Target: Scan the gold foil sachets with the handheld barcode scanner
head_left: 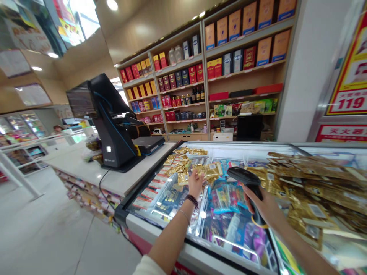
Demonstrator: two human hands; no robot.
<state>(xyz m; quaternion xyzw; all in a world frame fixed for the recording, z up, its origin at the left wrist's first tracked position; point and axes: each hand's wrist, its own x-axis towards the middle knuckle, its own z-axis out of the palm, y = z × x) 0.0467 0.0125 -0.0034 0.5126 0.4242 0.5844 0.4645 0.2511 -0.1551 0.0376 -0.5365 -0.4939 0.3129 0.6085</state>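
A black handheld barcode scanner (245, 176) is gripped in my right hand (259, 204), its head pointing left. My left hand (195, 182), with a dark bead bracelet on the wrist, has its fingers closed on the near edge of a shiny gold packet (210, 171) that carries a white barcode label. The packet is just left of the scanner's head. To the left, more gold packets (179, 162) lie spread on the glass freezer top. A large heap of gold packets (315, 187) lies on the right.
Below the glass of the chest freezer (160, 233) show colourful frozen packs (226, 196) in wire baskets. A black checkout terminal (111, 133) stands on the white counter (126, 177) at left. Shelves (186, 86) of boxes and bottles line the back. The scanner's cable (273, 246) hangs down.
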